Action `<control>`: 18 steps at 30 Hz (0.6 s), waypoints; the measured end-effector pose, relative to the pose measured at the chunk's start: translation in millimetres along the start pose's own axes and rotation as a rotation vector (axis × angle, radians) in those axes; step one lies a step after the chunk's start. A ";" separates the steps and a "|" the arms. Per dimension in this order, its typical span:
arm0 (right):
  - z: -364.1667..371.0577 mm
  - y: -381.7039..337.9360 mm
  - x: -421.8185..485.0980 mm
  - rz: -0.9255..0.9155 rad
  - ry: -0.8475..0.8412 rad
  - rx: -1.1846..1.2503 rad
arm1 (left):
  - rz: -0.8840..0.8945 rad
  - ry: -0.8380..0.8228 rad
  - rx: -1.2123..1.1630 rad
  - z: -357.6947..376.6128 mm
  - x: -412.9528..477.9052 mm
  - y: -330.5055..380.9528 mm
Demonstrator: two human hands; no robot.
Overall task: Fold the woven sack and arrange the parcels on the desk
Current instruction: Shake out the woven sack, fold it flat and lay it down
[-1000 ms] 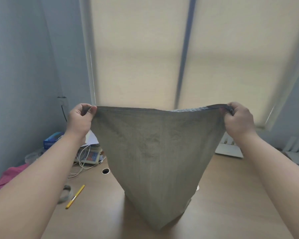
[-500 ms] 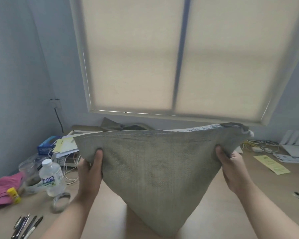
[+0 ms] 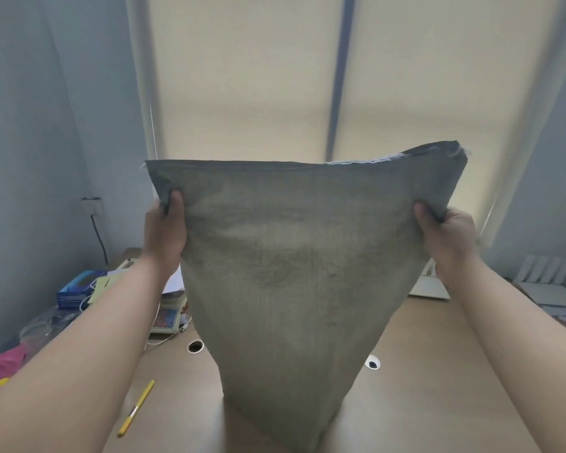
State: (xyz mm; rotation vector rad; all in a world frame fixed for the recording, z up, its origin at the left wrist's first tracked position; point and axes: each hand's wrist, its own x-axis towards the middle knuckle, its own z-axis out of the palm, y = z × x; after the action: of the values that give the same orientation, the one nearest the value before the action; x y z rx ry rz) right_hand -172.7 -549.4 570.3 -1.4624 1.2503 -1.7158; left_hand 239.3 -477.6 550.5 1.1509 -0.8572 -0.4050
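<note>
A grey-green woven sack [image 3: 294,273] hangs spread out in front of me above the wooden desk [image 3: 438,371], its lower end reaching down toward the desk near me. My left hand [image 3: 165,227] grips its left side a little below the top corner, thumb on the front. My right hand [image 3: 445,233] grips the right side the same way. The sack's top edge stands level with the window blind behind it. No parcels show; the sack hides the middle of the desk.
On the left lie a yellow pen [image 3: 136,408], a blue box [image 3: 79,289], a small scale [image 3: 169,317] with cables, and pink cloth [image 3: 0,367]. White devices [image 3: 428,282] and papers [image 3: 556,295] sit at the right back. Two cable holes [image 3: 195,346] pierce the desk.
Both hands have raised the sack higher and farther from me. Compared with a second ago, the grips have slid from the top corners down the side edges.
</note>
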 end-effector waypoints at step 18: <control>2.3 -8.2 5.2 0.014 -0.129 -0.089 | -0.076 -0.088 -0.085 -12.0 12.6 3.2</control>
State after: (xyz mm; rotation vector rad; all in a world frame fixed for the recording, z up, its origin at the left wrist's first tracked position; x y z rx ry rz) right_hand -170.5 -551.2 579.8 -1.5856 1.2785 -1.5482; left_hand 255.9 -477.5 556.5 1.0957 -0.8666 -0.5533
